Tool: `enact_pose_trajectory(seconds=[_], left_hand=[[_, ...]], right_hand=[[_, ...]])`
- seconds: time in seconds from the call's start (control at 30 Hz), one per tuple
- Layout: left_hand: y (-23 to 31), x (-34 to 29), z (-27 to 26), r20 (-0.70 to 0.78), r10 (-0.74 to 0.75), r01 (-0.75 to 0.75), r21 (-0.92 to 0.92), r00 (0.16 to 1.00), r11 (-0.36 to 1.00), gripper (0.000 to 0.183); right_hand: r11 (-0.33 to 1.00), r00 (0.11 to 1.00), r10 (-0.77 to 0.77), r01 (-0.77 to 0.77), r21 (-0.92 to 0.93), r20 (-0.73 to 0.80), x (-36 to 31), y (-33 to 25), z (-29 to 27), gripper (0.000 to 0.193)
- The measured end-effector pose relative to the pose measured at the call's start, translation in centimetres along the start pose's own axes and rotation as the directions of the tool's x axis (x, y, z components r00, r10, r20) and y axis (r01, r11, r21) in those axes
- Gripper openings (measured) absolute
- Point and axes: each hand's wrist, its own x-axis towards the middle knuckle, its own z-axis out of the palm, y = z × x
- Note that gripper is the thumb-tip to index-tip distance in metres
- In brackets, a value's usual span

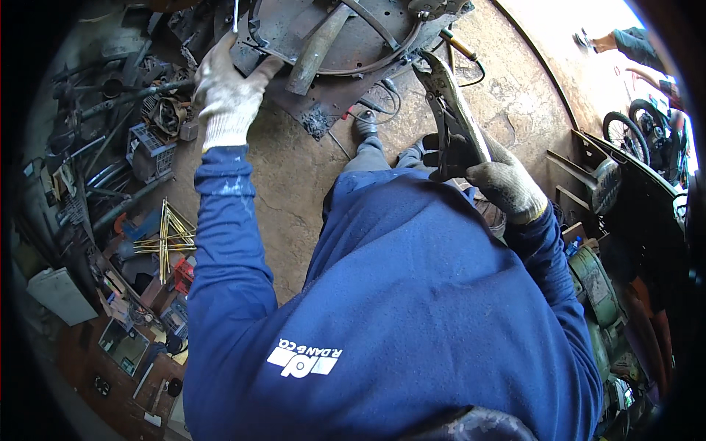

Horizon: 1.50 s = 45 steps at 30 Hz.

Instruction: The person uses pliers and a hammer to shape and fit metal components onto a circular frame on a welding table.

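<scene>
Bare concrete floor [294, 176] between the hands leaves open passage. Scrap metal and crates [147, 147] crowd the left; the rusty steel tabletop [323, 110], hammer [316, 48] and cables [379, 99] block ahead.

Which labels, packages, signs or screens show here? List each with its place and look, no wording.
Printed logo: on the blue sweatshirt, lower middle; white slanted blocks with white lettering.
Pale box: far left among the clutter; grey-white, rectangular, unmarked as far as can be seen.
No screens or signs can be made out.
</scene>
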Motion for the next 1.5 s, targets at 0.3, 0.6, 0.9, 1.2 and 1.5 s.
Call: enact_pose_trajectory(seconds=[0.3,0.6,0.9,1.2,1.5], left_hand=[[-1.0,2.5,1.7,0.298,-0.013,-0.013,0.088,0.955,0.996,0.090],[-0.7,2.0,1.4,0.239,0.010,-0.025,0.059,0.971,0.998,0.077],[0.0,3.3,0.2,0.302,0.035,-0.068,0.101,0.953,0.992,0.078],[-3.0,3.4,4.8,0.144,0.191,-0.184,-0.063,0.971,0.981,0.067],[-2.7,3.7,3.9,0.182,0.183,-0.148,-0.187,0.966,0.971,0.058]], right_hand=[[0.914,0.985,-0.151,0.172,-0.368,0.085,1.3,0.8,0.6,0.094],[0.907,0.985,-0.171,0.168,-0.386,0.027,3.6,0.2,4.0,0.076],[0.024,0.573,-0.819,0.020,-0.999,-0.008,13.6,-0.2,7.2,0.036],[-0.162,0.523,-0.852,-0.240,-0.957,0.013,17.3,1.5,8.1,0.019],[0.007,0.600,-0.747,-0.423,-0.906,-0.286,18.1,0.1,11.6,0.032]])
